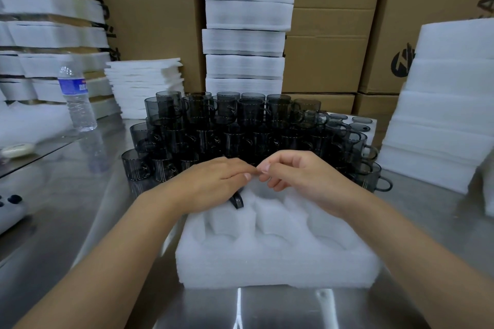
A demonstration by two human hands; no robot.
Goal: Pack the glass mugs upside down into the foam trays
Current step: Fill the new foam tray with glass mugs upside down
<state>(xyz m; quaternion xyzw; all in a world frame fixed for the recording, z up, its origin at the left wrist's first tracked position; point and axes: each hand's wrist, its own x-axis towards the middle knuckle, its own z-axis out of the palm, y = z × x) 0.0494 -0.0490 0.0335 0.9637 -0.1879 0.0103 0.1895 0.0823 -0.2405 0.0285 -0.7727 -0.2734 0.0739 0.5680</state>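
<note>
On the stainless-steel table [267,310], whose polished top mirrors the lights, a white foam tray [278,262] with round pockets lies directly before the person. Both hands meet over its far edge. The left hand [213,181] lies palm down with fingers nearly straight, covering a dark glass mug of which only the handle [238,200] shows beneath the palm, at a far pocket of the tray. The right hand [302,173] has its fingers curled, thumb and forefinger tips drawn together against the left fingertips; whether they pinch anything cannot be told.

Just behind the tray, smoked-glass mugs [227,125] stand stacked in stepped tiers, handles pointing right. At the table's left stand a clear water bottle [76,96] with a blue label, a pale oval object [17,149] and the corner of a grey device [10,208] with dark knobs. Behind them are foam trays layered with cardboard [53,35] and a low pile of thin foam sheets [144,85]. A tall column of foam trays [246,29] rises behind the mugs, and another foam stack [441,115] leans at the right. Brown cardboard cartons [326,48] with black print wall off the back.
</note>
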